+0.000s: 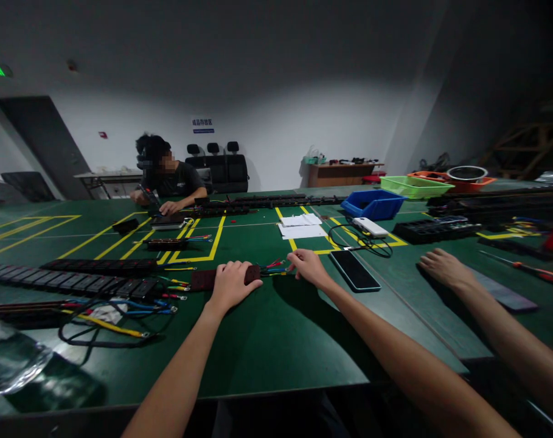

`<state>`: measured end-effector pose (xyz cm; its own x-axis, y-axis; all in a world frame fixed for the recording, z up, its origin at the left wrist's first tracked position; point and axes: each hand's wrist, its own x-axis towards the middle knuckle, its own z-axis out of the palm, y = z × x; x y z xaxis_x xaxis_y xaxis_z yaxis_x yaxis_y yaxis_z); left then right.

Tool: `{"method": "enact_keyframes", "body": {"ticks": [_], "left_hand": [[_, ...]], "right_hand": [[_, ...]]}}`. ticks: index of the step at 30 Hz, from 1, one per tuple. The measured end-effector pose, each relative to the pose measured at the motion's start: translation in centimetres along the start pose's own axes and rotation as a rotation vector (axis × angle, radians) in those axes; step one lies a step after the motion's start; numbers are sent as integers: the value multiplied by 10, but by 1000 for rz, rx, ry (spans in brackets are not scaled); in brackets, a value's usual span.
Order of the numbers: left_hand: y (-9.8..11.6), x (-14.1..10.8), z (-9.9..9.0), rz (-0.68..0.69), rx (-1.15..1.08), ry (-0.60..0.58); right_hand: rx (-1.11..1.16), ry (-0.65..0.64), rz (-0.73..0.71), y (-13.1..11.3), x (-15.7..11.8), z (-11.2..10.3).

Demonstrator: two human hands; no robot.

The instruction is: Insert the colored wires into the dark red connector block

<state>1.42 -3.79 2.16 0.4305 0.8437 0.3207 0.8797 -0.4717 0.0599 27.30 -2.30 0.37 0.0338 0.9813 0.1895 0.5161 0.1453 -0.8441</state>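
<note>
A short dark red socket strip (203,280) lies on the green table, with coloured wires (276,267) coming out of its right end. My left hand (234,283) lies across the strip, its fingers wrapped over the far edge and the thumb along the near side. My right hand (306,266) is closed at the tips of the wires, thumb and fingers pinched together; the exact hold is partly hidden. Left of the strip, longer black socket strips (79,281) end in coloured leads with ring terminals (143,334). A phone (354,271) lies right of my right hand.
Another person's hand (447,267) rests at the right. Across the table a person (176,182) works with a tool. A blue bin (372,205), a green basket (415,187), white papers (301,226), a white power bank (370,227) and a large clear bottle (16,359) stand around.
</note>
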Motion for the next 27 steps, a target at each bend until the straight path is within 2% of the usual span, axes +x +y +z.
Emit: {"method": "enact_keyframes", "body": {"ticks": [3, 10, 20, 27], "left_hand": [[0, 0, 0, -6, 6, -9], [0, 1, 0, -3, -9, -10], [-1, 1, 1, 11, -3, 9], [0, 0, 0, 12, -9, -3]], "right_hand": [[-12, 17, -15, -3, -1, 0], [-290, 39, 59, -6, -7, -6], [-113, -104, 80, -4, -3, -1], [-281, -48, 96, -8, -6, -4]]}}
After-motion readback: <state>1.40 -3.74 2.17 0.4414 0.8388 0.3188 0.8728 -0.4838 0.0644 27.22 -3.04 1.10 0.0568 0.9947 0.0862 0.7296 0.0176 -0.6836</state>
